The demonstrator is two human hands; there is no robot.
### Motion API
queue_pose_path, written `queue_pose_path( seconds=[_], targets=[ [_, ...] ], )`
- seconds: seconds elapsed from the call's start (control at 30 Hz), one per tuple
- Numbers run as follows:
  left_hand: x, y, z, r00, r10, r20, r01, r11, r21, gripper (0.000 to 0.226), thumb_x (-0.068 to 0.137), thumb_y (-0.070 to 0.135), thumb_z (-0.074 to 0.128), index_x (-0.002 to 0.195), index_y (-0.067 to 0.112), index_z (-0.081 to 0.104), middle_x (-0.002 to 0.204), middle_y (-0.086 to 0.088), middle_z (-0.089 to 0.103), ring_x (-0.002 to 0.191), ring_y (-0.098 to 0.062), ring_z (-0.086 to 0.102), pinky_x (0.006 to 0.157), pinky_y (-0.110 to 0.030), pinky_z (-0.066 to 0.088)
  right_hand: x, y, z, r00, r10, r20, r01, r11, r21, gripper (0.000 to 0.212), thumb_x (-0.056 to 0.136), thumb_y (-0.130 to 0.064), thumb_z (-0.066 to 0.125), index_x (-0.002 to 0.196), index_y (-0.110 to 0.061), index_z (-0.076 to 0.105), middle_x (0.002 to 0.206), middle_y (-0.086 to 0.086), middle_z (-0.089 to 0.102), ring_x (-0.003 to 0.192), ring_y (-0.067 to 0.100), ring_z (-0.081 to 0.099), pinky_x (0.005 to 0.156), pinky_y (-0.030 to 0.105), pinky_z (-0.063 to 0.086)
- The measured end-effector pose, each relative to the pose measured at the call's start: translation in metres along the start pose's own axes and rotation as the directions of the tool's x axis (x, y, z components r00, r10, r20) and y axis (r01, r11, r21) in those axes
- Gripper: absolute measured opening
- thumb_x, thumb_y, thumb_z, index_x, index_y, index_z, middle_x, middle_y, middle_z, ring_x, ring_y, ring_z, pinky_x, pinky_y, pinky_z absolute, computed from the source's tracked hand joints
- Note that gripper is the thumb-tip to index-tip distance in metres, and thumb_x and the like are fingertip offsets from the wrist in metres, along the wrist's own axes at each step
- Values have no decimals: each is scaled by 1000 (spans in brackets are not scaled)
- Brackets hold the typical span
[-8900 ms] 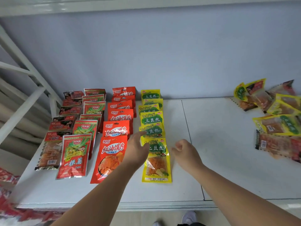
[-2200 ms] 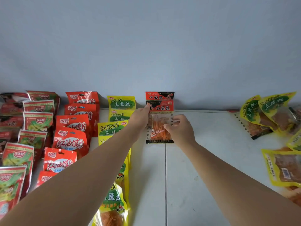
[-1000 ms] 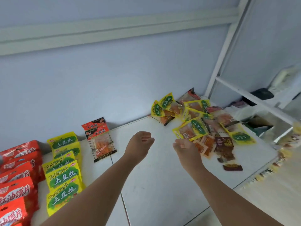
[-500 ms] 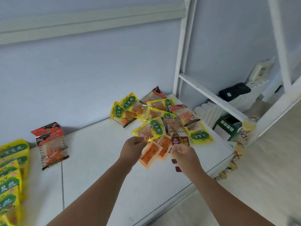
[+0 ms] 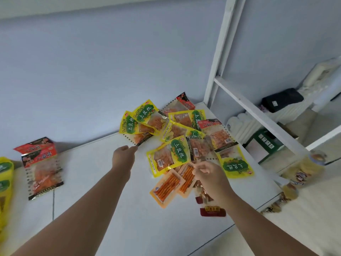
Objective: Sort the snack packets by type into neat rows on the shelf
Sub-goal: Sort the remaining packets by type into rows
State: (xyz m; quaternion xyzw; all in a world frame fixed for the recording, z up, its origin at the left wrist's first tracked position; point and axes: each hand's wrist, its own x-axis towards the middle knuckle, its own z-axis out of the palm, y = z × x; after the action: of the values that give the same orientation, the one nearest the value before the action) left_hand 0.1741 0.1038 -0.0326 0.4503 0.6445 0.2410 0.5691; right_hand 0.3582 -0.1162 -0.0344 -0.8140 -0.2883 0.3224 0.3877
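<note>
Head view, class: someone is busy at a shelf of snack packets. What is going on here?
A person is sorting snack packets on a white shelf. The left grip reaches to the corner of a red-and-black packet at the edge of the unsorted pile; the right grip has fingers curled at the top of a small orange packet. Whether either holds its packet is unclear. At far left, two matching packets lie as a started row beside yellow packets.
</note>
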Motion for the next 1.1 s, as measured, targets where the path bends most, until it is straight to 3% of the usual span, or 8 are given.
queue_pose_path(
  seconds=[0.2,0.33,0.4,0.5,0.6,0.7,0.9,1.1],
  targets=[
    [42,25,21,994,-105,-36,102,991,-87,34,71,24,78,91,10,55,79,-12,49,71,-26,46,61,-31,36,53,-14,-21,998,-12,-56,9,999,-47,11,95,-30,63,104,-30,69,105,-14,71,101,4,66,73,18,44],
    [62,26,30,986,-149,-74,136,978,-156,61,72,21,81,126,4,57,74,-9,45,50,-18,33,48,-23,25,105,-38,-33,996,-72,-61,66,993,-93,12,95,-30,63,105,-26,69,103,-10,73,98,11,70,82,26,52],
    [70,26,33,975,-188,-115,168,973,-158,33,74,20,82,99,10,62,73,-10,47,52,-19,32,48,-24,26,142,-52,-37,992,-113,-59,105,987,-121,15,95,-29,62,107,-22,70,104,-7,73,99,13,69,83,29,52],
    [75,15,34,971,-217,-98,192,958,-214,28,77,16,86,69,10,60,67,-8,52,54,-18,35,51,-27,28,198,-71,-40,991,-121,-47,113,982,-154,24,93,-28,63,114,-18,70,104,-5,69,89,8,64,66,20,41],
    [69,4,34,984,-164,-67,150,973,-176,13,81,13,83,80,6,72,66,-4,62,53,-16,45,51,-26,36,249,-88,-39,990,-133,-35,124,972,-202,32,93,-31,66,119,-13,68,99,2,67,75,0,56,61,24,43],
    [61,-3,36,987,-113,-110,102,989,-106,8,85,16,81,89,17,74,77,0,73,63,-15,62,60,-27,52,287,-97,-32,996,-91,-3,88,967,-238,36,92,-34,67,111,-3,69,100,17,70,83,22,64,83,45,53],
    [50,-4,42,994,-71,-83,60,990,-124,13,89,14,78,99,17,71,78,4,72,55,-1,69,53,-18,53,328,-95,-24,995,7,98,26,942,-334,40,88,-44,72,102,-7,69,94,14,70,84,30,66,78,40,52],
    [44,-8,35,992,-66,-104,53,991,-120,13,93,11,74,104,14,70,87,-2,73,60,-3,72,51,-15,52,321,-99,-28,988,-140,62,149,970,-194,22,85,-32,79,69,-31,63,84,1,72,70,16,63,69,34,48]
  ],
)
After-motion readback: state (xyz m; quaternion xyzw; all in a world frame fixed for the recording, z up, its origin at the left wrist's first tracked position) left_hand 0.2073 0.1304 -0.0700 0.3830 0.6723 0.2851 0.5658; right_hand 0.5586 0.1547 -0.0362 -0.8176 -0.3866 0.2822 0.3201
